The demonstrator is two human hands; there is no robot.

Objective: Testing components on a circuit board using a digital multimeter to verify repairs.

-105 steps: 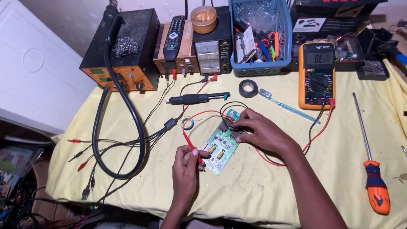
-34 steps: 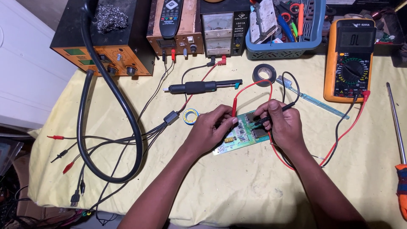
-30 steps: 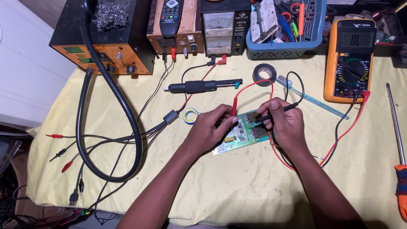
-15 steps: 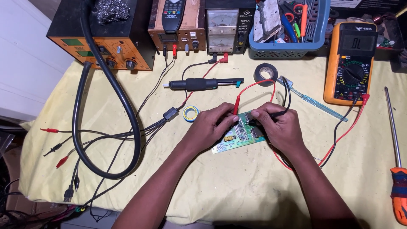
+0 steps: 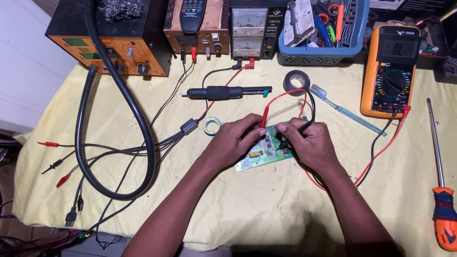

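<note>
The circuit board [image 5: 264, 151] is a small green rectangle, lying flat and slightly skewed on the yellow cloth [image 5: 266, 209] near the middle of the table. Small components and a yellow part show on its top face; its far right portion is hidden under the hands.

The left hand [image 5: 233, 143] comes in from the near left, forearm angled up toward the board, palm down. Its fingers are curled around the red probe [image 5: 263, 119], whose tip points down onto the board's far edge. The right hand [image 5: 309, 145] comes in from the near right, also palm down, resting on the board's right end. It pinches the black probe [image 5: 293, 134] between thumb and forefinger, tip on the board.

Red and black leads run from both probes to the orange meter [image 5: 390, 71] at the far right. A roll of black tape [image 5: 296, 81] lies just beyond the hands; a small solder spool [image 5: 212, 125] sits just left of the left hand.
</note>
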